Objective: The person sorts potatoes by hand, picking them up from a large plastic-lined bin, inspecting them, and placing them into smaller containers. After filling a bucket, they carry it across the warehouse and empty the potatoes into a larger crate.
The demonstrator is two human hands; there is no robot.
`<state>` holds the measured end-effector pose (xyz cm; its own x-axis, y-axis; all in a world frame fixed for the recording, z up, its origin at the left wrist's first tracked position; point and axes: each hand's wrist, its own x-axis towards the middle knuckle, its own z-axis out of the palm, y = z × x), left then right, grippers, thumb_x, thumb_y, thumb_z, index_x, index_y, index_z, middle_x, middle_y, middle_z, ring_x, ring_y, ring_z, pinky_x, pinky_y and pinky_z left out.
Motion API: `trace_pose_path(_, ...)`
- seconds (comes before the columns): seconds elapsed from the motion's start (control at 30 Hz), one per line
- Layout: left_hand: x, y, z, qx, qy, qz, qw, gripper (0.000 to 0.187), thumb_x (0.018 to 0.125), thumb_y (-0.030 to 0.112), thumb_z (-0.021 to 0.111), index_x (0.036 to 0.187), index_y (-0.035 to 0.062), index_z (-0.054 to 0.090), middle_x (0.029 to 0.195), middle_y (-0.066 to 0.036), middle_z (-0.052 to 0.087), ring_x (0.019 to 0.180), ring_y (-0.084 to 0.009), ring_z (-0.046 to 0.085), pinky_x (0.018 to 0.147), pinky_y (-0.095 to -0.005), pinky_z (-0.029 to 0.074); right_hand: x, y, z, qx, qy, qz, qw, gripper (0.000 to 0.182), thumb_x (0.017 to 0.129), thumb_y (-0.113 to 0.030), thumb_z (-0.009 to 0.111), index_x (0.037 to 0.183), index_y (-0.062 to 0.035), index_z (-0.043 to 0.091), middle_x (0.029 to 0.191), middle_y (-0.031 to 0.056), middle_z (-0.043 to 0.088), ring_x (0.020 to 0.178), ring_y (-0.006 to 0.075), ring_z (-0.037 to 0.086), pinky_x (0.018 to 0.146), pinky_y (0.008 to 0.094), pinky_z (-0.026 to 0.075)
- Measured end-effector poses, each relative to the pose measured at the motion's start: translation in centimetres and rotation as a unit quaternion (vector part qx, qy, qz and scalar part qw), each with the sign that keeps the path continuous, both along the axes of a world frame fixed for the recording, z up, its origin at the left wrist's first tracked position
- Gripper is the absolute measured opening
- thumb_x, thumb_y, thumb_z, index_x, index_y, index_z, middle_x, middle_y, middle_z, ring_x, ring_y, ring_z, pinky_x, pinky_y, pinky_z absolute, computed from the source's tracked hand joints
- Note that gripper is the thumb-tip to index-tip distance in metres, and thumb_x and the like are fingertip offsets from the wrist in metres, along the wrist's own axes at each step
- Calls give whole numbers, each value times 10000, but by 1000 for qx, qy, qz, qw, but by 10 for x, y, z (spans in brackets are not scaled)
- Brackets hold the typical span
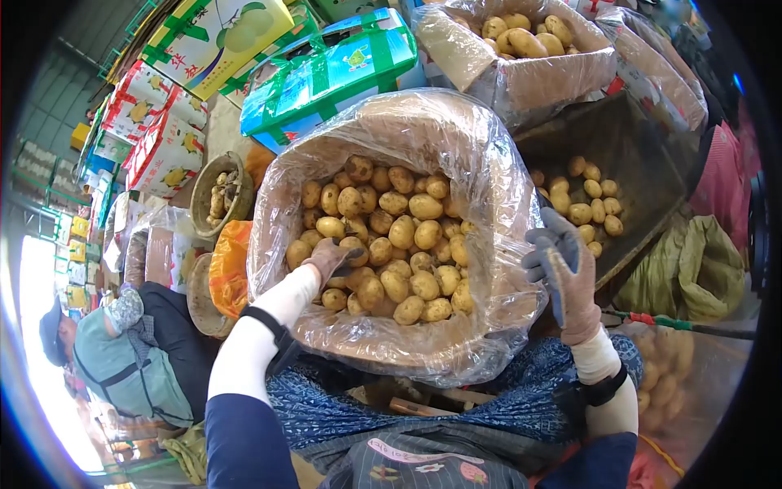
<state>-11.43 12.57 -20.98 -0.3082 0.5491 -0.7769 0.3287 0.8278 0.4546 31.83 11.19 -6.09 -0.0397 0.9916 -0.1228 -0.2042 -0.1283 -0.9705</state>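
Apron (423, 458) up close. Inside the left edge of the box (383, 346), our left hand (328, 257) dips palm-down, fingers half-curled at a potato (351, 244) just right of them; can't tell if we've got it, or its long axis. Our right hand (568, 270), farther off, hangs by the right edge, fingers loosely bent, looks empty.

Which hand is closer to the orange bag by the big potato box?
Left. The left hand is down at the potatoes inside the box, with one side between it and the orange bag. The right hand is by the box's opposite side, farther away.
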Motion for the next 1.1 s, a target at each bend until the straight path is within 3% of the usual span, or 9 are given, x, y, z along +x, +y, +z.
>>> trace_pose_path(0.13,38,-35,90,103,-173,28,979,528,817,302,796,1203,23,567,1022,-42,656,800,-126,648,619,-256,550,-16,-6,2,-30,-24,84,996,427,936,-19,564,1348,40,466,1054,102,631,785,108,623,665,208,530)
trace_pose_path(0.33,88,-85,175,197,-330,-87,919,707,783,177,815,1365,30,441,1164,-77,609,938,-135,639,797,-249,550,-32,-28,2,-58,-28,184,981,375,944,23,514,1317,-6,529,1036,85,646,773,83,598,683,205,526)
trace_pose_path(0.63,135,-115,188,406,-131,-278,861,704,709,168,855,1315,33,522,1317,-146,563,1210,-251,553,1039,-366,432,-44,-50,-5,-37,-11,371,928,436,1026,-303,499,1370,-35,494,1017,89,676,766,141,673,647,259,574)
trace_pose_path(0.7,137,-112,185,501,-45,-364,784,749,711,200,859,1345,39,493,1348,-162,539,1244,-272,528,1065,-377,403,-45,-48,25,-201,57,449,869,523,1002,-346,545,1391,-11,448,1105,98,656,813,130,684,679,239,576)
trace_pose_path(0.73,139,-112,174,553,-41,-350,755,803,726,229,853,1385,26,441,1361,-172,525,1270,-279,506,1084,-383,379,-47,-47,7,-169,129,454,865,618,929,-287,675,1405,7,414,1224,106,614,990,150,661,843,273,556)
trace_pose_path(0.77,140,-110,175,554,-45,-351,754,803,726,229,853,1385,26,441,1361,-172,525,1270,-279,506,1084,-383,379,-48,-48,1,-170,128,451,867,618,929,-287,675,1405,7,414,1224,106,614,990,150,661,843,273,556)
trace_pose_path(0.83,143,-110,183,470,-98,-312,820,867,726,257,859,1412,4,393,1348,-173,536,1262,-273,516,1077,-377,389,-54,-52,-5,84,36,344,934,701,838,-168,776,1410,9,412,1316,112,569,1163,172,579,1012,323,469)
trace_pose_path(0.87,143,-108,186,432,-109,-305,841,866,729,281,861,1401,-18,405,1344,-169,543,1254,-261,524,1067,-369,400,-54,-52,-4,20,69,346,936,760,770,-93,821,1410,8,423,1366,118,540,1264,186,500,1099,347,381)
trace_pose_path(1.1,140,-107,182,382,-168,-271,868,870,718,303,871,1395,-21,431,1360,-161,539,1242,-231,529,1064,-350,403,-48,-50,8,-18,1,380,925,709,827,-126,781,1423,15,424,1354,113,546,1197,159,537,1057,325,423)
